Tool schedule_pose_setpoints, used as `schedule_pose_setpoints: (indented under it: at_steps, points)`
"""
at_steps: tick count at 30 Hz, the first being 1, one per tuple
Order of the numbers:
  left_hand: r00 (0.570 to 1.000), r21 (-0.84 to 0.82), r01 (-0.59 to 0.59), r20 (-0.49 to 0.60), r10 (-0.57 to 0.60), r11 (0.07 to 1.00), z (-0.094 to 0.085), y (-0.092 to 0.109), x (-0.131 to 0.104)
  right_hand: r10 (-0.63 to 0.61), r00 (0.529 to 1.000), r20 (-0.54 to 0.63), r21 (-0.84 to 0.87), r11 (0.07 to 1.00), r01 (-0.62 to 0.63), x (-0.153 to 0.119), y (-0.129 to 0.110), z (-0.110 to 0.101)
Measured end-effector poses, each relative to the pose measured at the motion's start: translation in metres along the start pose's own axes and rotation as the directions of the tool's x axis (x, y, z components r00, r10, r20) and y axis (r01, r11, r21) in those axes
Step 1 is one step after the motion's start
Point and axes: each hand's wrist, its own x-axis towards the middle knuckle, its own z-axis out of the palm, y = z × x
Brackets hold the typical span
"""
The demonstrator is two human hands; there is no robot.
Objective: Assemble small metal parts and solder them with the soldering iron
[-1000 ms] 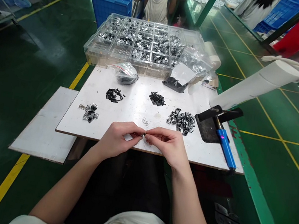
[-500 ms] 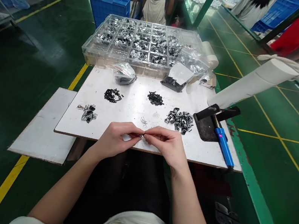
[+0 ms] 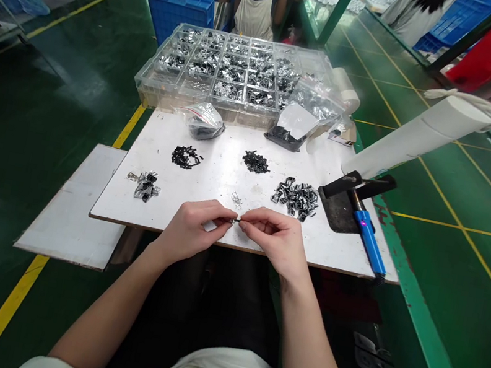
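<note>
Over the front edge of the white board (image 3: 207, 185), my left hand (image 3: 195, 226) and my right hand (image 3: 275, 236) meet with pinched fingertips. Between them shows a small dark part (image 3: 236, 221) with a bright metallic bit at its left end; its exact kind is too small to make out. Both hands grip it, one at each end. Just beyond the fingers lie a few thin wire pieces (image 3: 236, 199). Two piles of small black pieces, a left pile (image 3: 186, 157) and a middle pile (image 3: 256, 162), lie farther back. To the right is a heap of black-and-silver clips (image 3: 296, 199).
A clear compartment box (image 3: 149, 81) of metal parts stands at the back, with plastic bags (image 3: 203, 123) before it. A blue soldering iron (image 3: 368, 242) rests on a black stand at right, near a white tube (image 3: 418, 137). Metal-and-black parts (image 3: 147, 186) lie left. A person (image 3: 257, 4) is beyond.
My fingertips have drawn slightly apart, the right hand shifting a little to the right, so more of the small dark part shows between them.
</note>
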Motion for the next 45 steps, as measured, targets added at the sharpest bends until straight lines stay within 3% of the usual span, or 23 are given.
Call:
schedule_pose_setpoints:
  at_steps: [7,13,21,30,35,40,45]
  points:
    - [0.97,-0.251,0.226,-0.032,-0.241,0.941,-0.003,0.0,0.005,-0.152,0.983,-0.098,-0.004,0.988,0.153,-0.003,0.001,0.005]
    - [0.924,-0.387,0.348,-0.013,-0.382,0.854,-0.006,-0.003,0.004,-0.141,0.985,-0.104,0.022,0.989,0.144,-0.005,0.0,0.008]
    - [0.932,-0.344,0.318,-0.056,-0.358,0.883,-0.004,-0.001,0.002,-0.114,0.992,-0.054,0.037,0.993,0.116,-0.002,0.002,0.012]
    - [0.967,-0.277,0.229,-0.044,-0.25,0.933,-0.006,0.001,0.0,-0.082,0.996,-0.047,0.038,0.996,0.084,-0.001,0.003,0.013]
    - [0.962,-0.284,0.251,-0.03,-0.27,0.925,-0.008,0.002,0.0,-0.094,0.995,-0.024,0.013,0.995,0.094,-0.001,0.004,0.015]
    - [0.928,-0.405,0.359,0.059,-0.367,0.841,-0.011,0.002,0.004,-0.231,0.972,0.033,-0.09,0.968,0.233,-0.002,0.001,0.013]
    - [0.9,-0.505,0.434,0.212,-0.38,0.746,-0.019,0.0,0.009,-0.432,0.889,0.153,-0.161,0.877,0.453,-0.002,-0.001,0.009]
